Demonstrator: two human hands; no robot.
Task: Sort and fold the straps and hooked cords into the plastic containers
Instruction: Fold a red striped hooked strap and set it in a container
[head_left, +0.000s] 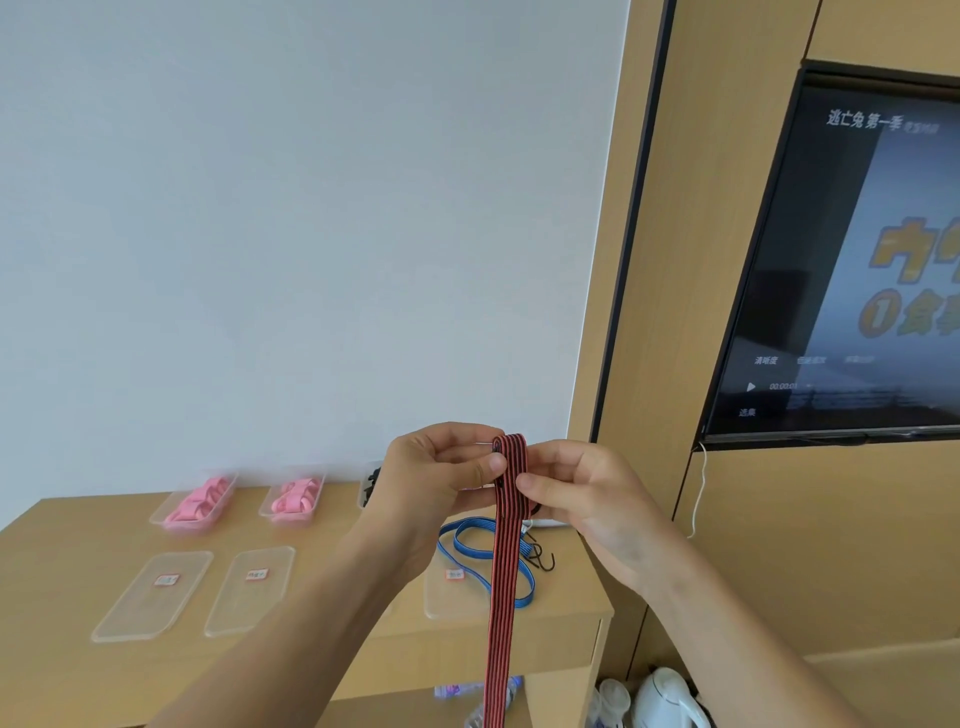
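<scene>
A red-and-black striped flat cord (503, 582) hangs doubled over in front of me, its fold at the top. My left hand (441, 473) pinches the fold with thumb and fingers. My right hand (576, 493) pinches the same cord from the right, just below the fold. The cord's lower end runs out of the frame's bottom edge. On the wooden table (62, 670) behind lies a blue hooked cord (467, 545) with black hooks (545, 558). Two clear containers hold pink straps (200, 501) (293, 499). A third container (370, 486) with black items is half hidden by my left hand.
Three clear lids with red labels lie on the table, two at the left (156, 592) (252, 587) and one (449, 592) under the blue cord. A television (857, 260) hangs on the right wall. A white kettle (670, 696) stands below the table's right end.
</scene>
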